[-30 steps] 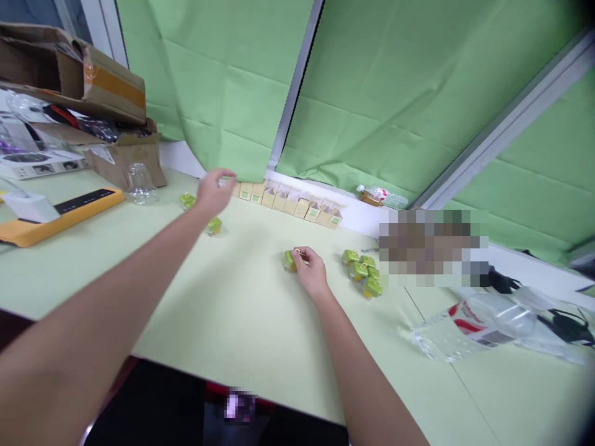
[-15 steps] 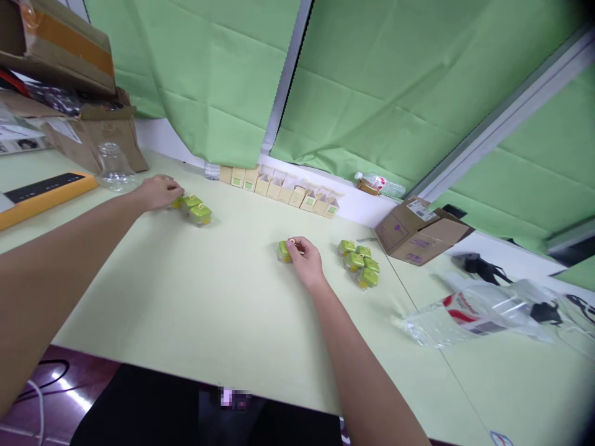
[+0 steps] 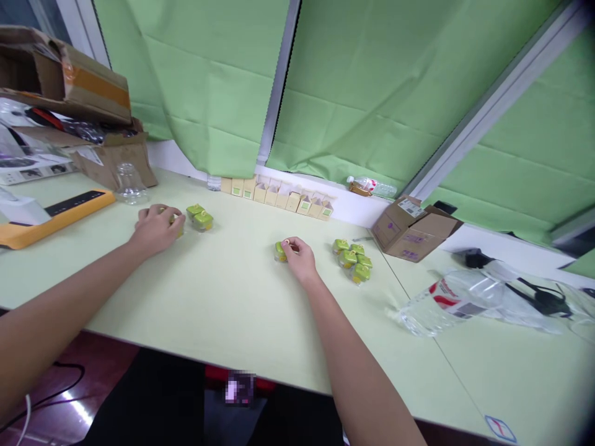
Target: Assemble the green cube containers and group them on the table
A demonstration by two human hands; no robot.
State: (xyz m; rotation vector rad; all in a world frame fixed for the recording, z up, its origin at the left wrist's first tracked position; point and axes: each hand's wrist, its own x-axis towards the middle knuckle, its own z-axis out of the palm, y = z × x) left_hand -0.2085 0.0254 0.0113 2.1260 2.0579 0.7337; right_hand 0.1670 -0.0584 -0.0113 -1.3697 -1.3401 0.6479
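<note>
My right hand [image 3: 301,260] is closed in a pinch on the loop of a small green-lidded clear container [image 3: 280,251] at mid-table. To the left, my left hand [image 3: 155,229] curls over another green-lidded container [image 3: 179,230], which is mostly hidden under the fingers. Just right of that hand stand two more such containers [image 3: 202,220], side by side. A cluster of several like them [image 3: 347,257], yellowish inside, sits right of my right hand.
A row of small cardboard boxes [image 3: 281,197] lines the wall. Cardboard cartons [image 3: 111,155] and a clear jar [image 3: 131,186] stand left, near a yellow-and-black device [image 3: 74,210]. At right are an open carton [image 3: 413,230] and a large plastic bottle [image 3: 446,300] lying down.
My left hand has drawn nearer to me, with a container beneath its fingers, apart from the two beside it. My right hand keeps its pinch. The view has shifted a little.
</note>
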